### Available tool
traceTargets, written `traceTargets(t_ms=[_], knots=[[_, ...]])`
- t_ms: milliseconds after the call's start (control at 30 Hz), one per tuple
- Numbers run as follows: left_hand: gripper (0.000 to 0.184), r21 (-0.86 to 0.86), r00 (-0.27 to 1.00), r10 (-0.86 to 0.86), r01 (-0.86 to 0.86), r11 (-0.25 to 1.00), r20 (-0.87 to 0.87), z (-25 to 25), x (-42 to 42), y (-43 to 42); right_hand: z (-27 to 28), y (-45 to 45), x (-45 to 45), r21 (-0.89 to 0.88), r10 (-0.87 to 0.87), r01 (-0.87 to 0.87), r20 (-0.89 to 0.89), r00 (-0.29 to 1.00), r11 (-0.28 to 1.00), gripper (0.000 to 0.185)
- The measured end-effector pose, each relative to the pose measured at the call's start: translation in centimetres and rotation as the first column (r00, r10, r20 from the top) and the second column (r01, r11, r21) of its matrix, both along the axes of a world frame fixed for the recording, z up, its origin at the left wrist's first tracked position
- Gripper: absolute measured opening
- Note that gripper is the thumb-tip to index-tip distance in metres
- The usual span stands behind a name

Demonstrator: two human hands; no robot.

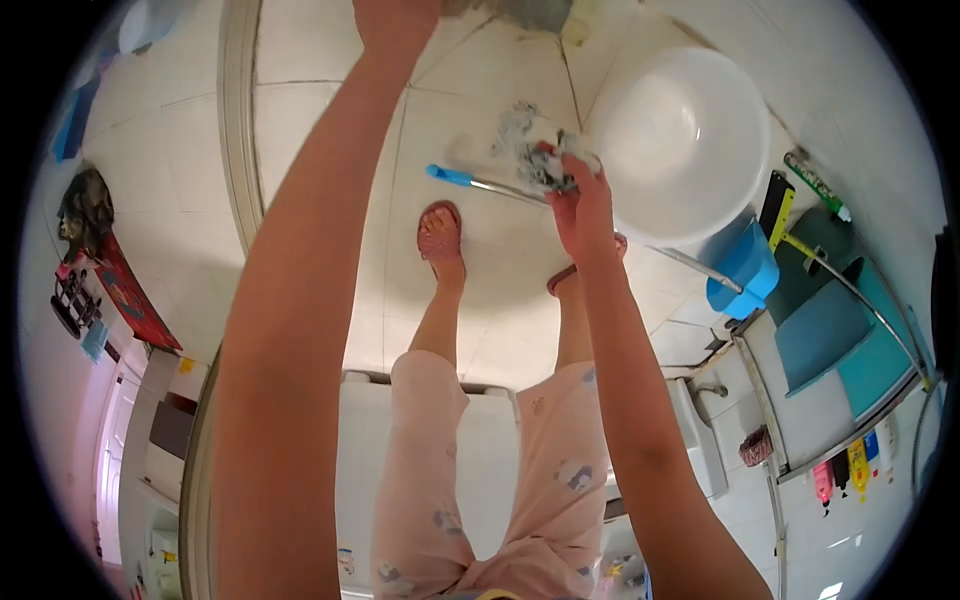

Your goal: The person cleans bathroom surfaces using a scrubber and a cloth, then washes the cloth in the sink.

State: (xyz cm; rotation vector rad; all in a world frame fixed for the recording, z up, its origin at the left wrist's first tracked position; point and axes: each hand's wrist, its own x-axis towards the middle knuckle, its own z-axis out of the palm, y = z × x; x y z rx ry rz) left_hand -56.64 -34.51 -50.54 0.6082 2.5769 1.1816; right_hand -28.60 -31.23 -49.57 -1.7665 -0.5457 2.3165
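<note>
I have the white basin [675, 140] as my landmark, set on the tiled floor [335, 130]. Just to its left, I see the right grip [583, 205] with its fingers curled around a wet-looking grey-and-white wad [548, 172]; blur keeps me from telling what it is made of. A mottled grey patch [514, 128] shows beside the wad, farther from the basin, and I cannot tell whether it lies on the tiles. The left grip [398, 18] is well to the basin's left and cut off by my view's upper edge, so I cannot tell whether it is clenched, released or grasping anything. The nearest thing I make out is a dark grey shape [535, 12], also cut off.

A metal pole [690, 266] with a blue end [448, 175] runs from left of the basin to the blue container [745, 272] below and right of it. For writing, I check the green tube [815, 185] to the basin's right: its pale markings are too small to read. So are any labels on the coloured tubes [857, 468] well below it.
</note>
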Motion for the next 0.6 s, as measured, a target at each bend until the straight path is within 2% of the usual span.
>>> traceTargets(t_ms=[67,100,133,167,200,233,267,300,333,367,467,500,600], knots=[[0.025,-0.147,0.99,0.067,-0.048,0.988,0.125,-4.5,4.6,-1.4,1.4,0.2,-0.4,0.002,-0.099,0.1,-0.05,0.994,0.995,0.038],[0.028,-0.218,0.979,0.109,-0.07,0.973,0.174,-3.1,6.3,-1.2,2.2,0.3,-1.0,0.003,-0.17,0.17,-0.084,0.982,0.985,0.037],[0.036,-0.263,0.946,0.102,-0.018,0.965,0.309,-1.3,6.8,-1.1,2.8,0.3,-1.4,0.002,-0.236,0.238,-0.12,0.964,0.971,0.036],[0.035,-0.189,0.9,0.104,-0.024,0.982,0.424,-3.5,10.2,-2.1,3.1,0.2,-1.2,-0.014,-0.236,0.236,-0.131,0.963,0.972,0.035],[0.04,-0.24,0.756,0.165,-0.011,0.971,0.634,-2.2,13.2,-2.2,3.5,0.3,-0.9,-0.026,-0.235,0.234,-0.142,0.962,0.972,0.034],[0.046,-0.212,0.39,0.234,-0.098,0.972,0.89,1.1,15.0,-2.0,3.8,0.4,-0.5,-0.036,-0.234,0.231,-0.151,0.961,0.972,0.033],[0.044,-0.124,0.127,0.177,-0.342,0.931,0.976,3.0,17.8,-2.2,4.0,0.4,-0.1,-0.037,-0.23,0.227,-0.114,0.967,0.973,0.033],[0.042,-0.096,-0.118,0.033,-0.575,0.813,0.992,4.7,20.9,-2.1,4.2,0.6,0.7,-0.035,-0.223,0.221,-0.078,0.972,0.975,0.033],[0.042,-0.024,-0.02,0.015,-0.589,0.808,1.0,6.0,23.1,-2.0,4.4,0.5,1.2,-0.039,-0.223,0.222,-0.043,0.974,0.974,0.034],[0.042,0.046,0.079,0.001,-0.597,0.801,0.997,6.8,24.8,-1.9,4.6,0.4,1.6,0.002,-0.145,0.145,-0.008,0.989,0.989,0.035],[0.043,0.022,0.313,0.187,-0.56,0.828,0.931,7.5,28.7,-1.2,4.7,0.9,2.1,0.131,0.193,-0.228,0.236,0.952,0.965,0.032],[0.043,0.091,0.504,0.17,-0.452,0.887,0.847,7.1,29.2,-1.3,4.1,1.0,2.2,0.203,0.226,-0.278,0.245,0.943,0.939,0.029],[0.039,0.155,0.625,0.04,-0.255,0.954,0.779,4.7,27.2,-3.1,2.7,1.6,2.6,-0.054,-0.065,0.069,0.07,0.995,0.996,0.027]])
